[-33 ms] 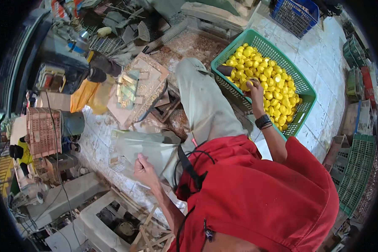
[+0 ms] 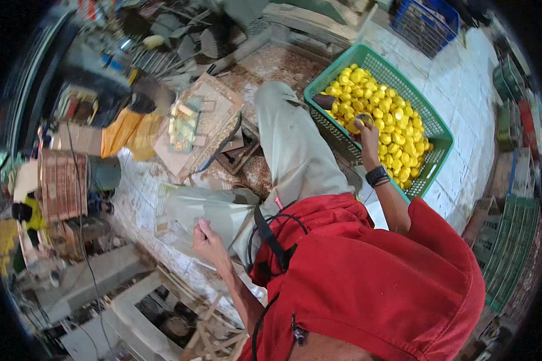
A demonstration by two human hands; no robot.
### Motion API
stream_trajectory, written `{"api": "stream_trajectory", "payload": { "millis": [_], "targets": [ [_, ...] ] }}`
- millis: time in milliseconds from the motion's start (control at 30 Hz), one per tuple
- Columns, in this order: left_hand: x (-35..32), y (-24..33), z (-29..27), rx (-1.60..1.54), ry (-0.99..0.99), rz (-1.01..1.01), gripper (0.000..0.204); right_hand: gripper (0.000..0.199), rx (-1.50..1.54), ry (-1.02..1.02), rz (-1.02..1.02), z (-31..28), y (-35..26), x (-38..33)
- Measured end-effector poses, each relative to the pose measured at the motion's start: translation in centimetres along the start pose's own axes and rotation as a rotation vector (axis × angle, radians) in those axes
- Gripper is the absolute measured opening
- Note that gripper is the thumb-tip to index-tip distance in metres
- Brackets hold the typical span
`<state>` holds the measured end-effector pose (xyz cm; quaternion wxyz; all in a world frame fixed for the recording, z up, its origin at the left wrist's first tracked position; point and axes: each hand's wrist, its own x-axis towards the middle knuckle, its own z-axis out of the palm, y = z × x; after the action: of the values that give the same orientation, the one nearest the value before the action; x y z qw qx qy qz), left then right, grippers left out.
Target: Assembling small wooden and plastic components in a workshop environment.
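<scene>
My right hand (image 2: 368, 135) reaches over a green plastic basket (image 2: 438, 162) to my right. The fingers are pinched on a small round yellow piece (image 2: 364, 119), just above the heap. Small yellow cap-like pieces (image 2: 397, 139), too many to tell apart, fill much of the basket. A dark brown rounded object (image 2: 324, 101) rests by the basket's left wall. Above my left thigh, my left hand (image 2: 208, 242) hangs with its fingers curled in and the thumb raised. Whatever those fingers may hold is hidden.
Before me, left of my knees, sits a dusty board (image 2: 211, 99) bearing wood pieces and crumbs. An orange plastic bag (image 2: 119, 132) lies beyond it. A brown crate (image 2: 62, 185) stands at left, a blue basket (image 2: 424, 27) at the far right, green crates (image 2: 512, 246) along the right.
The view has shifted very slightly. My right fingers have moved a little on the yellow piece; my left hand stays about where it was.
</scene>
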<state>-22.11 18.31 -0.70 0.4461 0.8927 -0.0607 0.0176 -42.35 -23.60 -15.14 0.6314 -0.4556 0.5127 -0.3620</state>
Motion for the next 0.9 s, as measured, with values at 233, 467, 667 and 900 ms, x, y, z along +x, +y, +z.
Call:
{"api": "stream_trajectory", "payload": {
  "millis": [233, 467, 667, 900],
  "targets": [
    [-0.3, -3.2, 2.2, 0.135, 0.152, 0.195, 0.02, 0.035, -0.068, -0.041, 0.141, -3.0, 0.6, 1.5],
    [-0.5, -5.3, 2.4, 0.103, 0.208, 0.177, 0.02, 0.037, -0.035, -0.331, -0.256, 3.8, -7.2, -3.1],
    [-3.0, -4.7, 1.0, -0.304, 0.183, -0.06, 0.017, 0.04, -0.142, -0.886, -0.253, 16.0, -11.1, -11.7],
    [-5.0, -1.8, 1.0, -1.211, 0.028, -0.337, 0.037, 0.044, -0.54, -1.587, -0.423, 23.8, -5.1, -26.2]
  ]
}}
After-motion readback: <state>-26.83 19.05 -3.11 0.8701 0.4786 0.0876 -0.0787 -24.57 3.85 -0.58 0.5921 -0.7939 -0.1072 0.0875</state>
